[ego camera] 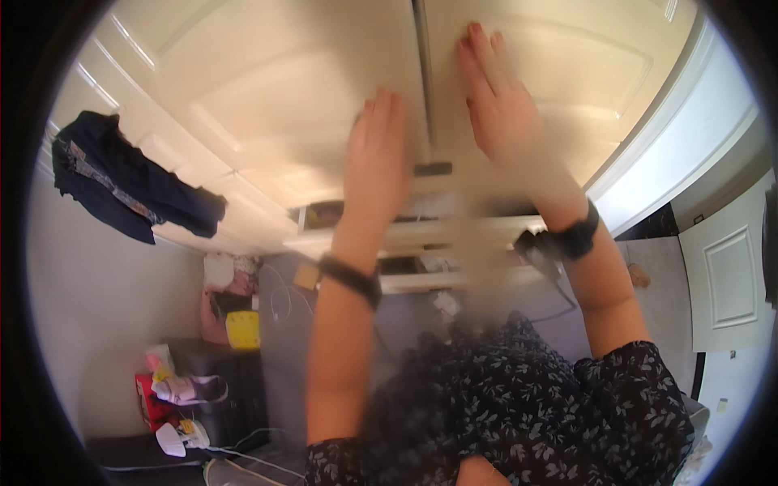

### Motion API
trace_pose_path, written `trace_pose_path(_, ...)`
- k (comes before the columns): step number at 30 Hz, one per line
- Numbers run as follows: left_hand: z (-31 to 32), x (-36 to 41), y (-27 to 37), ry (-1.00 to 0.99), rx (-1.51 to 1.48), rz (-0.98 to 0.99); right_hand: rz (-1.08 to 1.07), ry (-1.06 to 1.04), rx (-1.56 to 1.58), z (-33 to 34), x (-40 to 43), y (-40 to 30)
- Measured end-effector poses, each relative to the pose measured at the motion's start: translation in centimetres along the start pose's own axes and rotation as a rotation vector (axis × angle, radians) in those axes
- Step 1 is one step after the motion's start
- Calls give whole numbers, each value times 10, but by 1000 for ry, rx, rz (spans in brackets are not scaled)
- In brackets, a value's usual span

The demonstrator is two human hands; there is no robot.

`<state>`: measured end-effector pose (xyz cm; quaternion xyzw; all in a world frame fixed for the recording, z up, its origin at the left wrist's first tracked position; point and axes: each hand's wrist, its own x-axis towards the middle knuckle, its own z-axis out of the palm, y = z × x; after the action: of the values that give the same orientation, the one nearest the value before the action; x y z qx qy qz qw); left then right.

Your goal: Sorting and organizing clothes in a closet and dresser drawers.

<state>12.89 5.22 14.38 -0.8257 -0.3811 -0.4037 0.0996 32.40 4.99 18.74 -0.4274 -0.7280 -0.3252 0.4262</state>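
Observation:
My left hand [378,152] lies with its fingers stretched over the left wardrobe door [255,91], beside the dark gap between two cream doors. My right hand [501,103] is spread a little higher, at the right wardrobe door [571,61]. Both palms face the doors; whether they touch them cannot be told. Neither hand holds anything. Each wrist wears a dark band. Below the doors, partly behind my forearms, drawers [419,282] stand out with things inside. A blurred pale strip hangs close to the camera and hides part of the middle.
Dark clothing [140,176] hangs from the wardrobe front at left. A dark cabinet [243,389] at lower left stands near a yellow item [243,330], a red box [148,398] and white cables. A white cable lies on the grey floor. At right is a white panelled door [729,279].

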Motion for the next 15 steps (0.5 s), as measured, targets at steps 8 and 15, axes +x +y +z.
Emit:
trace_pose_path(8,25,17,-20,72,57,30,-52,-89,165,17,19,4)
trace_pose_path(15,14,-38,-32,-26,-77,-88,400,-668,356,30,-162,-40)
